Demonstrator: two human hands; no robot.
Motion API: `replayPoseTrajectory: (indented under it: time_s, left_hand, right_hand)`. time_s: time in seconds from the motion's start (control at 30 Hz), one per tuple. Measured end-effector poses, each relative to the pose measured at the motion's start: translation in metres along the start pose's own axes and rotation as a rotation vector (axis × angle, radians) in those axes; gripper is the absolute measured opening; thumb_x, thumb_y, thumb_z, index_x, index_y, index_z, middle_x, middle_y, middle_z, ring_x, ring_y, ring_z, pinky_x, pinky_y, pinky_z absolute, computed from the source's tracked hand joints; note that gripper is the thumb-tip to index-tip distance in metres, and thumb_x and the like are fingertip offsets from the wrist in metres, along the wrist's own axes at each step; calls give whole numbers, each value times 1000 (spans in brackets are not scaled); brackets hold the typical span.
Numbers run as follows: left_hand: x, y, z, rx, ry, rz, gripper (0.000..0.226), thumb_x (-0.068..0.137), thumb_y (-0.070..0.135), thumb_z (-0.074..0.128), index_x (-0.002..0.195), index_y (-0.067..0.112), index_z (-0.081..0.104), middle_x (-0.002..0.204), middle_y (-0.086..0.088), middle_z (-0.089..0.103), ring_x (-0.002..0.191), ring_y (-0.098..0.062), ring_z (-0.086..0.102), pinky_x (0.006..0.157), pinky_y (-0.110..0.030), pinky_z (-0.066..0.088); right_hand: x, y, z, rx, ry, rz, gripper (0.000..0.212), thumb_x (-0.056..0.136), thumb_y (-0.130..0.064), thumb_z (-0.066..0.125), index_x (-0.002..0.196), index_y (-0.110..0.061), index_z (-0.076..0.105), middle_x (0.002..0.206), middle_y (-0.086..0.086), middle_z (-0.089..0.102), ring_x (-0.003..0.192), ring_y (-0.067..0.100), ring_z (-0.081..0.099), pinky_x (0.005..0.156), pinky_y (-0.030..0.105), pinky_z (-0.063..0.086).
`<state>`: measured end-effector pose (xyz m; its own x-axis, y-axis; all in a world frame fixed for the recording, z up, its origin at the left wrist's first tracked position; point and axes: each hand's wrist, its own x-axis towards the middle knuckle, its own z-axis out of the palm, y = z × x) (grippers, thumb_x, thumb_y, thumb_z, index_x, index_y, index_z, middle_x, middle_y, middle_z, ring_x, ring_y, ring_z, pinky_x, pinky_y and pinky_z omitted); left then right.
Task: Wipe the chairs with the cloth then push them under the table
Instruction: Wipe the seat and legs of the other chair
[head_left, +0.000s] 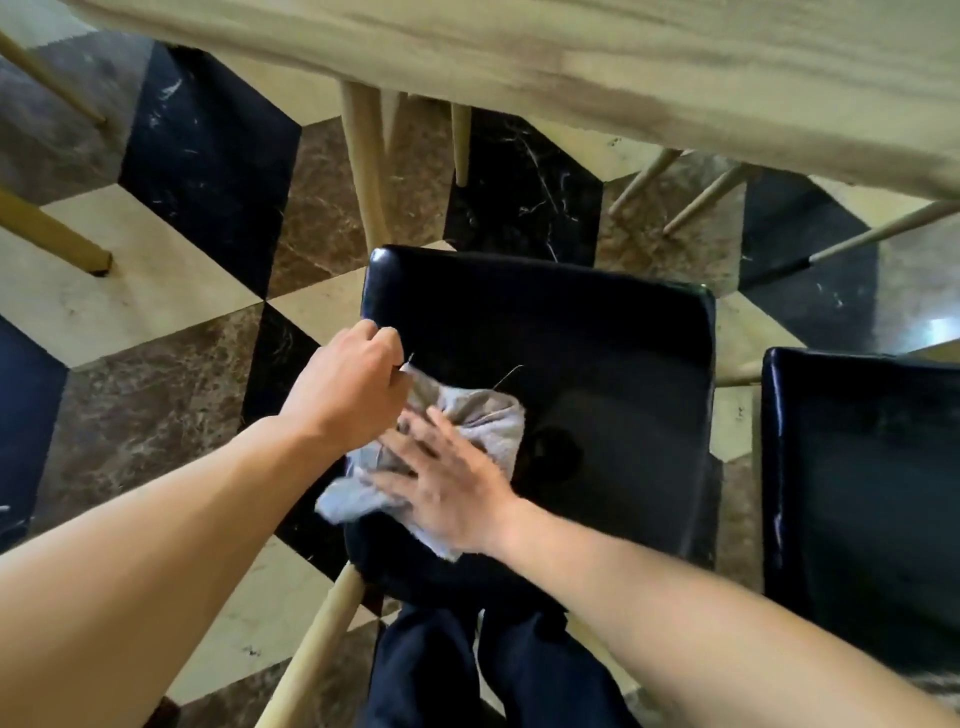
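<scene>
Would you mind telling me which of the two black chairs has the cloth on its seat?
The middle black chair, directly before the person: the grey cloth lies on its seat under both hands. The other black chair, at the right edge, has a bare seat.

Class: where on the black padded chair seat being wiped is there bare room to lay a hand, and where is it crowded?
Bare: the black padded chair seat is free along its far edge toward the pale wooden table and down its right side. Crowded: the near-left part, where the crumpled grey cloth lies under the flat right hand, with the left hand pinching its corner.
</scene>
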<state>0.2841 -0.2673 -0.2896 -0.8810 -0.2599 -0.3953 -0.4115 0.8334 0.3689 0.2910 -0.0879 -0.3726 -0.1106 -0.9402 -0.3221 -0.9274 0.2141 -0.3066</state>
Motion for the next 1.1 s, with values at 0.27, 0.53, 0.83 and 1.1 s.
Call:
replayPoseTrajectory:
  time_s: [0.27, 0.53, 0.83, 1.1]
  left_hand:
    - [11, 35, 4, 36, -24, 15, 20, 92, 20, 54, 107, 11, 63, 102, -7, 55, 93, -32, 57, 79, -43, 51]
    - [28, 68, 12, -14, -66, 32, 20, 92, 21, 52, 107, 13, 62, 104, -4, 56, 100, -29, 55, 87, -46, 50]
    - [36, 72, 18, 29, -71, 49, 21, 91, 17, 54, 108, 10, 63, 104, -7, 58, 98, -32, 56, 84, -47, 51]
    - [44, 106, 23, 58, -133, 136, 22, 90, 18, 56, 110, 11, 61, 107, -7, 57, 104, -32, 54, 85, -45, 49]
  right_hand:
    - [-92, 27, 25, -198, -59, -228, 59, 103, -41, 42, 159, -43, 21, 172, 6, -2, 157, 38, 3, 125, 59, 2]
    - [-127, 149, -1, -109, 194, 428, 60, 96, -49, 49, 154, -41, 38, 168, 8, 22, 153, 37, 24, 117, 66, 24]
    - [-65, 135, -9, 20, 337, 713, 57, 102, -51, 40, 157, -40, 31, 170, 7, 14, 155, 40, 12, 121, 63, 14]
    - [-125, 83, 21, -117, 41, -51, 62, 100, -58, 42, 158, -42, 26, 172, 6, 3, 157, 36, 3, 124, 59, 7]
